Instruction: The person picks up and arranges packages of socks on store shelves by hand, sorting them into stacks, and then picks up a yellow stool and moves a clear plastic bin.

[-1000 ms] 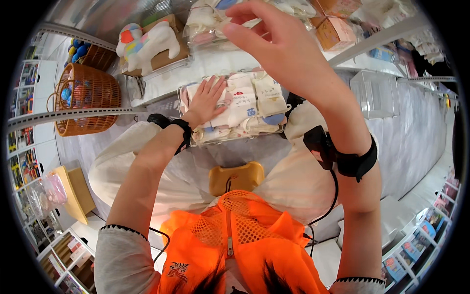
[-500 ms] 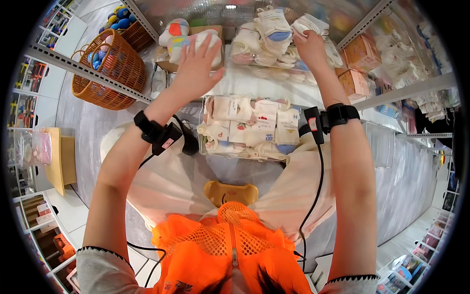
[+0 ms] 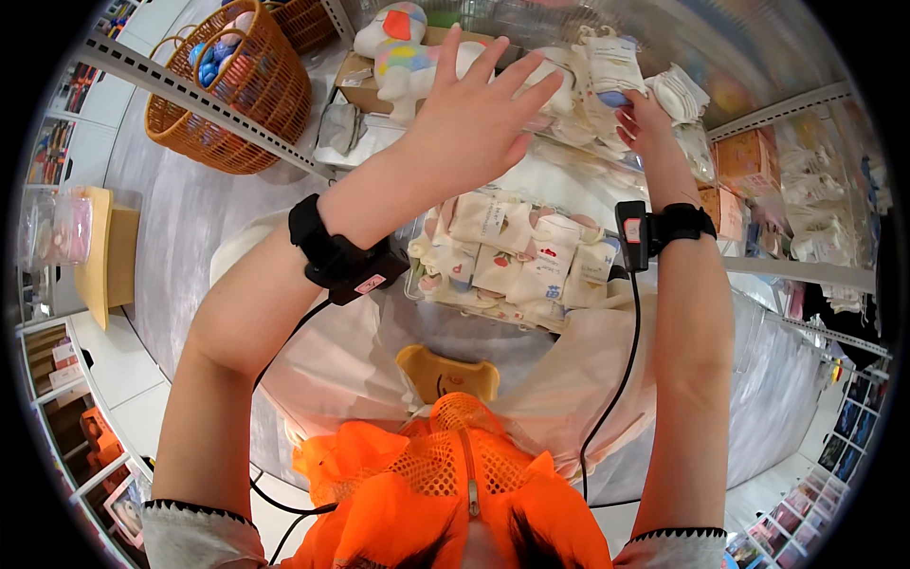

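My left hand (image 3: 474, 119) reaches across the shelf with its palm down and fingers spread, holding nothing. It hovers over the near edge of a pile of bagged white socks and partly hides it. At the right, my right hand (image 3: 649, 128) has its fingers bent at the blue-toed end of a pack of white socks (image 3: 609, 64) on top of the pile. Forefinger and thumb seem to pinch its edge; the other fingers curl loosely. Folded white socks (image 3: 678, 95) lie just right of that hand. Each wrist wears a black strap with a small cabled box.
A wire basket of printed socks (image 3: 531, 256) stands before my knees. Patterned plush toys (image 3: 408, 71) sit in a carton at the back left. A wicker basket of balls (image 3: 227, 95) is beyond the left shelf post. Orange boxes (image 3: 744, 161) stand right; a yellow stool (image 3: 445, 375) is below.
My view has turned and shifted, so the shelf sits further right. My left hand has moved right, from the plush toys toward the sock pile. The right hand stays by the sock pack.
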Tool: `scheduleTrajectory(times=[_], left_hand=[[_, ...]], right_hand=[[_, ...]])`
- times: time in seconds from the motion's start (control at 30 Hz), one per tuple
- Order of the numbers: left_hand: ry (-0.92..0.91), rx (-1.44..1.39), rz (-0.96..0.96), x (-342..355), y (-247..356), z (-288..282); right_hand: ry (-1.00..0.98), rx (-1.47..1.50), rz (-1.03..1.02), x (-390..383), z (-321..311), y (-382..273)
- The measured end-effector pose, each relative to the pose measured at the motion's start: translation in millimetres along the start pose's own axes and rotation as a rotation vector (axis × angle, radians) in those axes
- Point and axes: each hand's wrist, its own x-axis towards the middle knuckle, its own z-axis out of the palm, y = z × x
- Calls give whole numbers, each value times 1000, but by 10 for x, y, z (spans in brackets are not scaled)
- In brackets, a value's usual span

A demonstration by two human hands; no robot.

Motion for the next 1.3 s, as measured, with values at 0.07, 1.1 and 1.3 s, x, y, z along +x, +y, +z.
scheduleTrajectory(times=[0.07,1.1,1.3], left_hand=[[-9,5,6,-1,7,-9],[-450,-268,290,-1272,518,836],[-587,-32,356,-1490,581,1158]], right_hand=[[-9,57,-43,109,-46,-15],[-426,223,-23,-1715,-594,621],[-454,252,-171,-1902,-716,455]])
